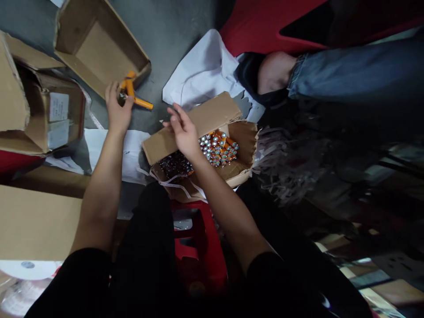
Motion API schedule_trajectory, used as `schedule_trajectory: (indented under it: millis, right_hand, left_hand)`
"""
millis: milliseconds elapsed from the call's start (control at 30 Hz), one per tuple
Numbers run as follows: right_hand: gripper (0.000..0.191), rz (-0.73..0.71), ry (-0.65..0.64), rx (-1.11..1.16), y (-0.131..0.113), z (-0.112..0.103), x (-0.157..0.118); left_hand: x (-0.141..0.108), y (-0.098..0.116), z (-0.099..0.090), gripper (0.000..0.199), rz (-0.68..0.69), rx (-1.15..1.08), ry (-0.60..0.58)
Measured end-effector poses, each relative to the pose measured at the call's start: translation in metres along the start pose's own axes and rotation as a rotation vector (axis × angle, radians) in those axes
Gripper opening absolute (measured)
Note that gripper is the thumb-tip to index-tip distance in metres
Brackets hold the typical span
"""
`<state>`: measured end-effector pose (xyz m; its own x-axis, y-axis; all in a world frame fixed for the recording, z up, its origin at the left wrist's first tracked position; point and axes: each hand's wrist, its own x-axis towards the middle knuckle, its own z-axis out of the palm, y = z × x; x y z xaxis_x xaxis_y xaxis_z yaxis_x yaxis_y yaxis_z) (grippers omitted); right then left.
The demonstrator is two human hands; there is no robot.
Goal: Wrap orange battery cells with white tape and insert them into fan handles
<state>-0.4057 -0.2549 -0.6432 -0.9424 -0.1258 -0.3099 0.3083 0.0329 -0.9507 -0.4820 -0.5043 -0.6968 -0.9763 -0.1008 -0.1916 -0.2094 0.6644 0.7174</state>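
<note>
Batteries (143,104) clamped unevenly in the left hand (118,114), upper left, could slip loose; the right hand (186,135) hangs open.

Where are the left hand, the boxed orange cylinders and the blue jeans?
Left hand (118,115): head view, middle of hand.
Orange cylinders (215,139): head view, one silver end.
Blue jeans (323,75): head view, lower leg.

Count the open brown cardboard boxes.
3. One far-left box with white paper labels; one shallow box beyond the left hand, which holds orange cylinders; one flapped box under the right hand, with silver-ended pieces inside. The cardboard panel lower left may belong to another.
</note>
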Motion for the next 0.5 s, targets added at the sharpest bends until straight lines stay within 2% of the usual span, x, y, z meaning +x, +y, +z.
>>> schedule_trajectory:
  millis: [100, 167, 233, 367, 500]
  right_hand:
    - [0.050, -0.060, 0.190, -0.264, 0.009, -0.040, -0.057]
    - [0.043, -0.039, 0.184, -0.510, 0.018, -0.062, -0.090]
    - [0.041, 0.025, 0.111, -0.737, 0.031, -0.072, -0.109]
    - [0.049, 0.191, -0.010, -0.960, 0.055, -0.065, -0.109]
    - [0.048, 0.224, -0.089, -1.028, 0.062, -0.059, -0.098]
  left_hand:
    - [-0.015, 0.010, 0.000, 0.074, 0.016, 0.207, 0.028]
    - [-0.026, 0.017, -0.001, 0.079, -0.001, 0.291, 0.007]
    - [-0.027, 0.019, -0.002, 0.086, -0.017, 0.333, 0.011]
    - [-0.008, 0.018, 0.006, 0.085, 0.002, 0.333, -0.064]
    - [0.012, 0.032, 0.029, 0.080, -0.028, 0.404, -0.148]
